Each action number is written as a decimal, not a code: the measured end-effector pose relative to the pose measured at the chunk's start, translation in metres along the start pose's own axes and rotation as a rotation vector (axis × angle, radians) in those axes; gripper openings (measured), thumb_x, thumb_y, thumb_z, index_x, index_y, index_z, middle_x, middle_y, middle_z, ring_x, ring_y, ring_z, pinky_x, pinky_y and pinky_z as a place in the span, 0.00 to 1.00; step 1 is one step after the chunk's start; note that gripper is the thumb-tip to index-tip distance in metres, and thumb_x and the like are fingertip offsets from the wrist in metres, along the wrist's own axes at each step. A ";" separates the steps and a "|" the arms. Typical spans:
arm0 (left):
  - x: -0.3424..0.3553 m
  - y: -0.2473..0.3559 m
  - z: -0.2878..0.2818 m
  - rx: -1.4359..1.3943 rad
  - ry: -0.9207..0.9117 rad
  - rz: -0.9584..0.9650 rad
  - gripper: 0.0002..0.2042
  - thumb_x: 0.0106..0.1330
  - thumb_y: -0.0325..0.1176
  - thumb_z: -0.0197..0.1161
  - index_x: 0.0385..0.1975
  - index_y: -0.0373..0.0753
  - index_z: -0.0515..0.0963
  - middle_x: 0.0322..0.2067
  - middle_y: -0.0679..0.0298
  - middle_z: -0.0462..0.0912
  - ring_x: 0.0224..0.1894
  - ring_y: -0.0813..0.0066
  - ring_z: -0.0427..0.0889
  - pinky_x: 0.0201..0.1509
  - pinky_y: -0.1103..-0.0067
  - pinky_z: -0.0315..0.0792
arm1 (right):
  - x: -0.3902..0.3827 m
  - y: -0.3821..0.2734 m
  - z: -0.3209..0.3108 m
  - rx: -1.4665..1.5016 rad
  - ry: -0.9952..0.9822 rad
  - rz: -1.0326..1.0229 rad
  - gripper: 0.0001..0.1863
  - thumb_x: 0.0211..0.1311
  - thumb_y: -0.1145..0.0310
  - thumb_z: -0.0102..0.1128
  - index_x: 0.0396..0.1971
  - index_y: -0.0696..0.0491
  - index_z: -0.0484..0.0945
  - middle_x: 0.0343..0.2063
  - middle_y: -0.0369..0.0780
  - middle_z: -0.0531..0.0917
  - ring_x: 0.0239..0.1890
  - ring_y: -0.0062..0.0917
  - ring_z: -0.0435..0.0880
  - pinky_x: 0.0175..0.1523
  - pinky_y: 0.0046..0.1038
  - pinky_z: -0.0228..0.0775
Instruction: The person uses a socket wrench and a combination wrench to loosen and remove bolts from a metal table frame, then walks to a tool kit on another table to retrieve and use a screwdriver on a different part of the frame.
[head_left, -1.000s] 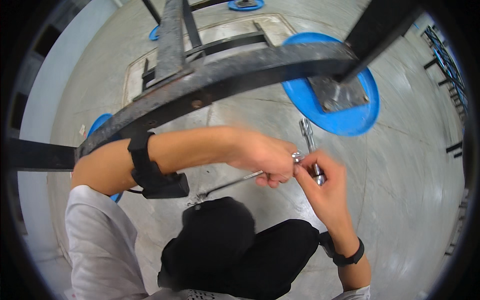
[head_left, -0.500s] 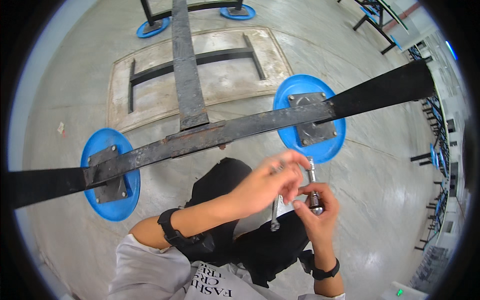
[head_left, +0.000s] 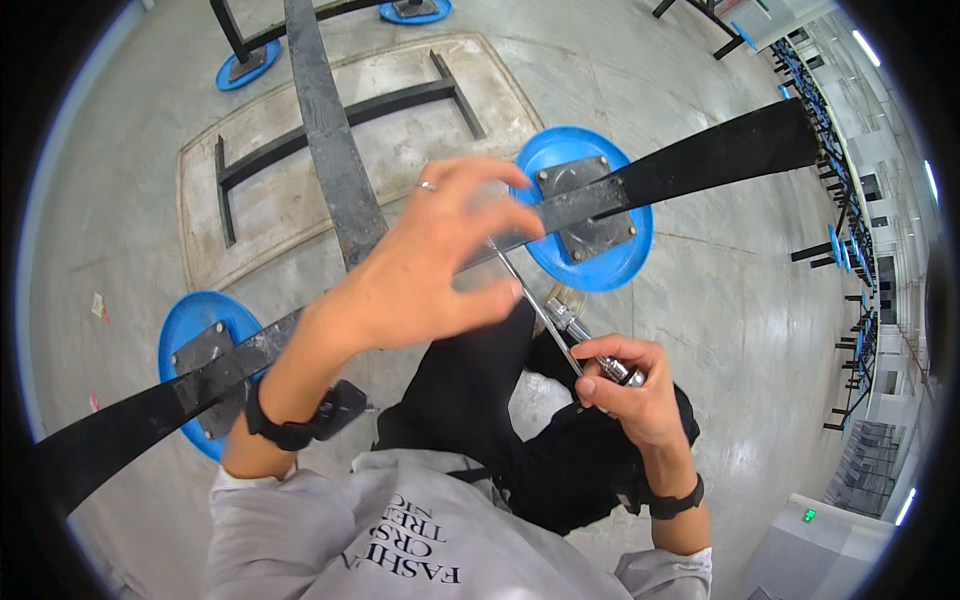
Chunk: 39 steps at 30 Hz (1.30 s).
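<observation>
The right hand [head_left: 640,395] gripped a slim, straight silver metal rod [head_left: 545,320] between thumb and fingers, with a thick chrome cylindrical tool [head_left: 573,323] tucked alongside in the same grasp, presumably so that one hand could carry both. Both pieces pointed up and leftward from that hand, above the black-trousered legs [head_left: 465,375], which seemingly left the rod's far end within the other's reach. The left hand [head_left: 420,260], empty as far as could be told, spread its blurred fingers beside that end, over the dark, scuffed steel crossbar [head_left: 245,362]
</observation>
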<state>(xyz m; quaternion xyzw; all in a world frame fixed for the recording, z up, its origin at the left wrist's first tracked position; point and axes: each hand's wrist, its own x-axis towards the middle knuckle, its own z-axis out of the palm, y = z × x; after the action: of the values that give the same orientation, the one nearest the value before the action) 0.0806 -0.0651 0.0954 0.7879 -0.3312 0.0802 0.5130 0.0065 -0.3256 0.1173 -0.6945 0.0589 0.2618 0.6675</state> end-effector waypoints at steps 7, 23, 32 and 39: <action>0.012 0.015 0.005 0.288 -0.685 -0.119 0.12 0.70 0.39 0.56 0.46 0.38 0.73 0.42 0.59 0.77 0.49 0.60 0.76 0.63 0.66 0.61 | 0.019 -0.004 -0.027 0.037 -0.166 0.018 0.10 0.56 0.75 0.66 0.38 0.59 0.82 0.21 0.33 0.80 0.18 0.10 0.70 0.22 0.14 0.56; 0.043 -0.108 -0.040 -0.312 -0.277 -0.676 0.14 0.74 0.39 0.52 0.51 0.39 0.77 0.38 0.70 0.76 0.41 0.84 0.73 0.44 0.84 0.74 | 0.094 -0.005 -0.011 -0.396 -0.730 -0.135 0.03 0.53 0.76 0.64 0.27 0.57 0.80 0.14 0.36 0.76 0.14 0.24 0.75 0.22 0.23 0.61; 0.040 -0.108 -0.031 0.063 -0.458 -0.454 0.06 0.69 0.28 0.55 0.34 0.31 0.75 0.25 0.62 0.76 0.27 0.72 0.76 0.31 0.76 0.74 | 0.097 0.016 0.002 -0.536 -0.567 -0.076 0.06 0.48 0.79 0.61 0.28 0.58 0.81 0.18 0.41 0.79 0.16 0.29 0.78 0.23 0.25 0.68; 0.038 -0.096 -0.027 0.447 -0.401 -0.382 0.07 0.65 0.32 0.61 0.32 0.34 0.78 0.30 0.60 0.79 0.36 0.59 0.75 0.41 0.71 0.72 | 0.106 0.017 0.011 -0.551 -0.510 -0.079 0.07 0.47 0.80 0.59 0.28 0.58 0.81 0.18 0.41 0.79 0.16 0.29 0.78 0.24 0.25 0.68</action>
<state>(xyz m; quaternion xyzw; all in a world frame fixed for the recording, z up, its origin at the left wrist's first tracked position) 0.1736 -0.0346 0.0534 0.9284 -0.2465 -0.1028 0.2583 0.0873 -0.2883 0.0558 -0.7621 -0.2089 0.4064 0.4586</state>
